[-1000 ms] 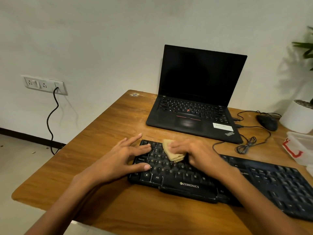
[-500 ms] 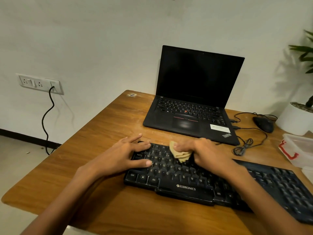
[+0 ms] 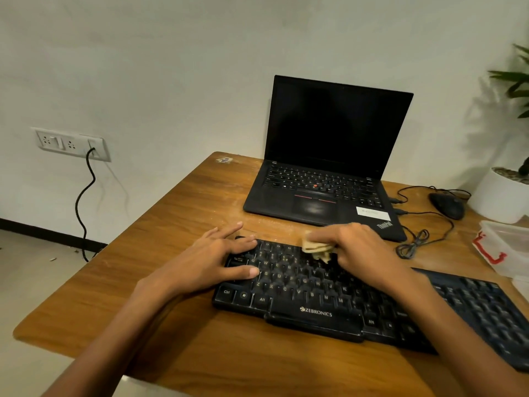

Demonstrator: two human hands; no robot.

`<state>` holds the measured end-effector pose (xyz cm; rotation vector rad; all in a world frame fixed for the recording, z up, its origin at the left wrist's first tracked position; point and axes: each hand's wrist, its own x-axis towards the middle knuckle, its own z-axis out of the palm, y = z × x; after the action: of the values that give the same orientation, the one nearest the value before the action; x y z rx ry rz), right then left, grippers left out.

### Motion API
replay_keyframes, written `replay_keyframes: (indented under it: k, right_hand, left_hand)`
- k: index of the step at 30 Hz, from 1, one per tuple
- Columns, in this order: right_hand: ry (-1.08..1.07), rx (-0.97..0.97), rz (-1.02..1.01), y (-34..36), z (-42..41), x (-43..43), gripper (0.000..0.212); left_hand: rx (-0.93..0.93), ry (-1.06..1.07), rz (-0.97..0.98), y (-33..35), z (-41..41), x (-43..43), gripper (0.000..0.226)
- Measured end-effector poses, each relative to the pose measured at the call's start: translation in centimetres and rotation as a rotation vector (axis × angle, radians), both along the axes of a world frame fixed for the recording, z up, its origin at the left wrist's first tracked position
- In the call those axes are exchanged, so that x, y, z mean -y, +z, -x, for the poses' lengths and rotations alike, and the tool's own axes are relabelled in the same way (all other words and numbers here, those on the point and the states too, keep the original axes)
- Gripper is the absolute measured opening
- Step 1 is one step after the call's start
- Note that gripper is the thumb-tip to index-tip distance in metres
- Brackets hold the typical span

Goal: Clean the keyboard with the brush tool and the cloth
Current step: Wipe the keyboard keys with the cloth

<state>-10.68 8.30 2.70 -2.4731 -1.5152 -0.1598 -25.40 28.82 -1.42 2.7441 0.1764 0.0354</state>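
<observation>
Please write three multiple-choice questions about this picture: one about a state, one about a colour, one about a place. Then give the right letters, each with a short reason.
1. The screen of the laptop is: A) dark B) showing a photo C) folded shut.
2. The cloth is: A) blue B) tan C) red.
3. The cloth lies: A) on the laptop B) in the air, touching nothing C) on the upper rows of the keyboard, under the right hand.
Answers: 1 A, the lid stands open and the screen is black. 2 B, it looks tan against the black keys. 3 C, the right hand's fingers hold it on the keys.
</observation>
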Motion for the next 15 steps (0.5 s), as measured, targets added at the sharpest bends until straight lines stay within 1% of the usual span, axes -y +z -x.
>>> replay_keyframes:
  k: [2, 4, 5, 7, 8, 10, 12, 15]
  right_hand:
    - [0.15, -0.062, -0.072, -0.8, 1.9, -1.3, 0.049]
    - [0.271, -0.098, -0.028, -2.2, 3.2, -1.5, 0.054]
    - [0.262, -0.121, -0.021, -2.7, 3.0, -0.9, 0.054]
    - [0.162, -0.151, -0.029, -2.3, 1.5, 1.0, 0.049]
    - [0.111, -0.147, -0.022, -1.7, 0.9, 1.9, 0.047]
    - [0.051, -0.076, -0.019, -0.9, 0.1, 2.5, 0.043]
    - [0.093, -0.07, -0.041, -0.8, 1.5, 1.1, 0.042]
    - [0.256, -0.124, -0.016, -2.0, 4.0, -0.2, 0.049]
  left_hand:
    - [-0.002, 0.011, 0.003, 0.0, 0.0, 0.1, 0.082]
    - [0.009, 0.0, -0.009, 0.1, 0.1, 0.1, 0.086]
    - [0.009, -0.004, -0.009, 0.1, 0.1, 0.1, 0.083]
    - [0.018, -0.01, 0.015, 0.1, 0.1, 0.1, 0.075]
    - [0.023, -0.016, 0.03, 0.2, 0.1, 0.2, 0.073]
    - [0.022, -0.021, 0.035, 0.3, 0.1, 0.4, 0.072]
    - [0.013, -0.004, 0.028, 0.4, 0.2, 0.5, 0.072]
    - [0.004, 0.009, 0.008, 0.5, 0.2, 0.6, 0.073]
